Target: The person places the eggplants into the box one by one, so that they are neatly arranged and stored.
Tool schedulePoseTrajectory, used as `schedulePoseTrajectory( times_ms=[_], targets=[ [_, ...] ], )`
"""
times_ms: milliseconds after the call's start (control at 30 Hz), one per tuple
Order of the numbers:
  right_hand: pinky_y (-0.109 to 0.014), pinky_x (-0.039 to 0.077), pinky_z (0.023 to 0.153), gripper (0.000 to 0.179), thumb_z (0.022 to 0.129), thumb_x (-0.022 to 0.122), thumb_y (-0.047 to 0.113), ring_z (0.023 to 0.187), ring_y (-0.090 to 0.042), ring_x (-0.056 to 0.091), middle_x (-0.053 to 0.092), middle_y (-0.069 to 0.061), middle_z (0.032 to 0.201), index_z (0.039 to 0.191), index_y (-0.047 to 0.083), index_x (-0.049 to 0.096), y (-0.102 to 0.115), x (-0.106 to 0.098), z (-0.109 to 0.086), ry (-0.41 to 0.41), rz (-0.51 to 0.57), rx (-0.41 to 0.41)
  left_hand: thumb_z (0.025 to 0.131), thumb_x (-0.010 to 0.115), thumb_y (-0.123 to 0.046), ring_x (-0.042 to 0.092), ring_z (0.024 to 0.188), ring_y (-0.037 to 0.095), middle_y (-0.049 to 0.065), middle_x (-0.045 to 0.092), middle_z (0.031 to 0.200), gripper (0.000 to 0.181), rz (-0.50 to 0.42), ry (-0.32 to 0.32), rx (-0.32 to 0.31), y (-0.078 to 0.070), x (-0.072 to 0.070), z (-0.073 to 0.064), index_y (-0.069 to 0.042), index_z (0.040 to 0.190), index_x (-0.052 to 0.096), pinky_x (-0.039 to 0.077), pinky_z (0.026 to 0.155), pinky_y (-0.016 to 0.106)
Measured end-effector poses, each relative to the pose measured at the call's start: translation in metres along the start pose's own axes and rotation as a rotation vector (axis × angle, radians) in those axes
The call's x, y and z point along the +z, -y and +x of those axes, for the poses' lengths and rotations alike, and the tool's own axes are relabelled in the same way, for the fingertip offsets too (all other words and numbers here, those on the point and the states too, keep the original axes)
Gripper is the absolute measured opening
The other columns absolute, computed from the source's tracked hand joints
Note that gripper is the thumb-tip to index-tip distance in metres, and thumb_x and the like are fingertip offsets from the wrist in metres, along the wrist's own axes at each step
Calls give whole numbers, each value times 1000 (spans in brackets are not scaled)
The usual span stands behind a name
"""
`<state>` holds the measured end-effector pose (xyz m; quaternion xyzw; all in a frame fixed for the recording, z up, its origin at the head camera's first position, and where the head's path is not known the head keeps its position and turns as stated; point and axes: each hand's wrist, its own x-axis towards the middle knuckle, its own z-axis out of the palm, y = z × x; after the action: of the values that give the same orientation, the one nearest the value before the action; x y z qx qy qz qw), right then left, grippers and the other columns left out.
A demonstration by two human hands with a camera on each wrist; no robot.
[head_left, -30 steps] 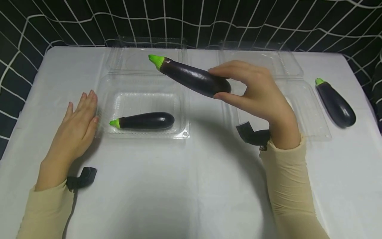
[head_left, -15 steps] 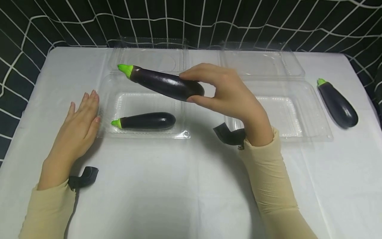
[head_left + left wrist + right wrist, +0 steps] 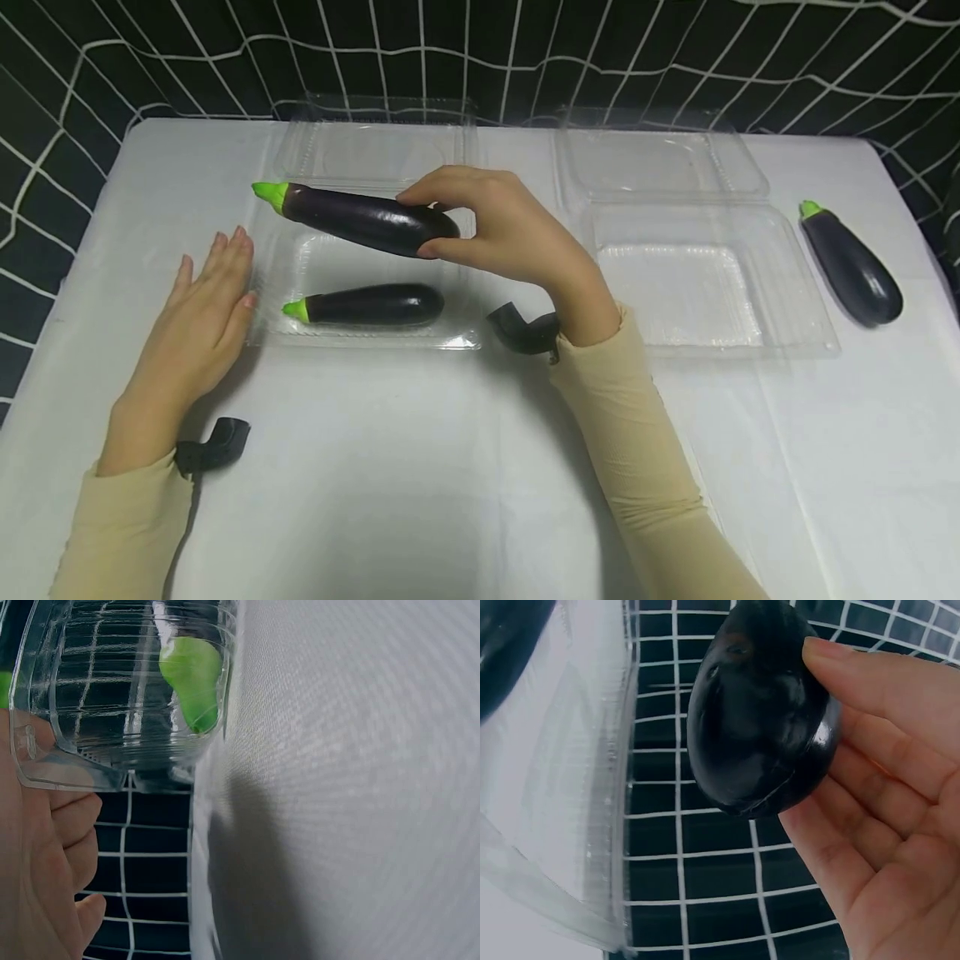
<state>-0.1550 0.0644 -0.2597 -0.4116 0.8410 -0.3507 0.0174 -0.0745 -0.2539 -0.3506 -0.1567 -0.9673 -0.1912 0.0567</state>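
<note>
Pointing its stem [image 3: 270,197] left, the raised, nearly crosswise eggplant [image 3: 352,218] is pinched by the right hand [image 3: 498,221]; left hand [image 3: 197,333] outstretched.

Muted light | soft shadows on cloth [image 3: 390,467] | held eggplant [image 3: 356,219] glints (small highlights) | wrist views hazy

The eggplants [image 3: 356,218] are purple-black with bright green caps [image 3: 272,195].

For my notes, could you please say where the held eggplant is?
In the head view, the held eggplant is left of centre, in the right hand over the left container.
</note>
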Motion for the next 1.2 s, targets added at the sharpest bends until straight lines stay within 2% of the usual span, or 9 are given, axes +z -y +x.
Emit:
schedulePoseTrajectory(
  times_ms=[400,900,1200],
  targets=[
    [-26,40,96,41,79,76,10,109,-18,58,64,-9,118,117,0,65,-24,10,7,46,-13,104,101,33,-21,11,143,24,13,19,154,54,2,2,14,-3,2,5,2,148,20,2,115,46],
    [-30,40,96,42,77,77,8,110,-19,56,64,-8,118,117,4,66,-39,17,11,131,-42,158,101,34,-20,12,143,26,15,20,153,53,-1,1,-8,1,2,2,3,147,22,2,115,47],
    [-30,41,95,42,77,77,7,109,-18,56,64,-7,118,118,4,66,-41,25,14,170,-26,156,101,34,-20,13,143,25,15,20,153,54,3,-6,-9,2,1,0,2,148,21,3,115,47]
  ],
)
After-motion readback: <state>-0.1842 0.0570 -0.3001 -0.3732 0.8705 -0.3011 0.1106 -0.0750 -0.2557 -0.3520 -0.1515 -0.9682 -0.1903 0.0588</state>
